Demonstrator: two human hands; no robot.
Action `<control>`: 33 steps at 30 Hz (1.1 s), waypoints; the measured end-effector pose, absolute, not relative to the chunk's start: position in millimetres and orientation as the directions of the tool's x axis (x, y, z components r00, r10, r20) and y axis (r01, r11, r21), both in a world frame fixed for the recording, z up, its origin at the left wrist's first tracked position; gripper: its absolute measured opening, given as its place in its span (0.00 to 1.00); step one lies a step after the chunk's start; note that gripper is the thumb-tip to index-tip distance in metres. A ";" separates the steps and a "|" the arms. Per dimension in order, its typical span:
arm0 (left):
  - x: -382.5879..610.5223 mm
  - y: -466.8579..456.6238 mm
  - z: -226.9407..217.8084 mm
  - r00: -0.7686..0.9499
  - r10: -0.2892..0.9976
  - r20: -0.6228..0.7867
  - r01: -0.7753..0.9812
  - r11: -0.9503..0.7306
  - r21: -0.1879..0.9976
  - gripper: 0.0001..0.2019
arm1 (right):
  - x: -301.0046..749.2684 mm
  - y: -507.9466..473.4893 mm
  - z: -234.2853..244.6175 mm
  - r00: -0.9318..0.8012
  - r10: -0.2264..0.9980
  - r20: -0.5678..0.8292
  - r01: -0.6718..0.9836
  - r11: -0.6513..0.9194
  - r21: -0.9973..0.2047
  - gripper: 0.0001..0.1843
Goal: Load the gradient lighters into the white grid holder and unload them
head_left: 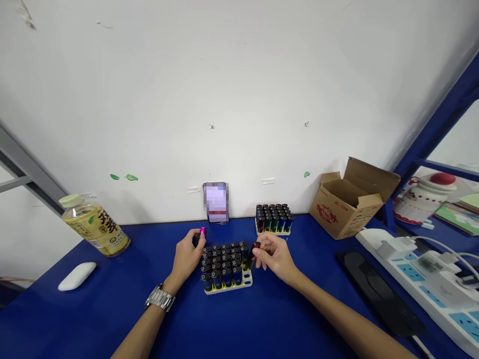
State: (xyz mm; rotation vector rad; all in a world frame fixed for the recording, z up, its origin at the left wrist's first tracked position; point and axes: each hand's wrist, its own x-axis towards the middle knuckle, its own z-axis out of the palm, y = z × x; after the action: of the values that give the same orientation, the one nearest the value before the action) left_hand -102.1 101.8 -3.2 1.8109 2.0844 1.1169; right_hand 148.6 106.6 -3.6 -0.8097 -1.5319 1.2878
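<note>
In front of me stands a white slotted tray [228, 289] with several rows of upright lighters [227, 273], dark blue with black tops. My left hand [188, 254] is beside the tray's left edge, fingers closed around a lighter [203, 231] with a shiny magenta part showing; the rest is mostly hidden. At the right side of the tray, my right hand [275, 256] pinches a dark lighter [254, 251] with a red band, slightly tilted. Oval slots [247, 279] show bare at the tray's near right corner. Whether this lighter touches the tray, I cannot tell.
Behind stands a second tray of coloured lighters [274, 219]. A phone [217, 203] leans on the wall. An open carton [348, 204], black phone [377, 291] and power strip [422, 286] lie right; a tea bottle [96, 227] and white case [77, 276] lie left.
</note>
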 end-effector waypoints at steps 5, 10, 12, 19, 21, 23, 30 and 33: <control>-102.6 102.1 -3.6 -0.243 0.903 0.355 0.783 -0.033 0.621 0.18 | 145.3 105.1 1.5 -0.352 0.873 0.338 0.056 0.380 -0.923 0.15; -102.4 102.1 -4.7 -0.222 0.903 0.368 0.766 -0.072 0.639 0.18 | 141.8 102.3 7.1 -0.408 0.828 0.386 0.139 0.474 -0.870 0.12; -102.2 102.0 -5.6 -0.214 0.910 0.356 0.753 -0.078 0.653 0.18 | 141.7 101.5 7.6 -0.415 0.827 0.378 0.129 0.465 -0.876 0.13; -102.2 102.1 -3.3 -0.197 0.910 0.364 0.698 -0.131 0.704 0.18 | 146.7 101.9 8.2 -0.505 0.798 0.327 0.119 0.440 -0.890 0.12; -102.1 101.6 0.9 -0.203 0.903 0.379 0.677 -0.150 0.720 0.18 | 146.9 102.8 7.7 -0.484 0.790 0.376 0.175 0.508 -0.843 0.12; -101.8 100.4 6.1 -0.224 0.892 0.393 0.659 -0.159 0.735 0.18 | 146.1 103.1 6.9 -0.481 0.776 0.408 0.202 0.551 -0.809 0.11; -98.4 94.8 18.1 -0.256 0.863 0.435 0.625 -0.195 0.756 0.18 | 146.2 99.7 7.4 -0.498 0.767 0.405 0.202 0.557 -0.806 0.11; -96.8 94.4 18.1 -0.252 0.869 0.425 0.622 -0.191 0.759 0.18 | 148.5 97.2 9.1 -0.554 0.720 0.418 0.222 0.612 -0.759 0.10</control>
State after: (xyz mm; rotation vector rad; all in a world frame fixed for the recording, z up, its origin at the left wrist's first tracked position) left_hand -96.8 94.4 18.1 1.7420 1.8136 1.4188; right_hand 148.5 97.2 9.1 -0.7394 -2.0904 0.8529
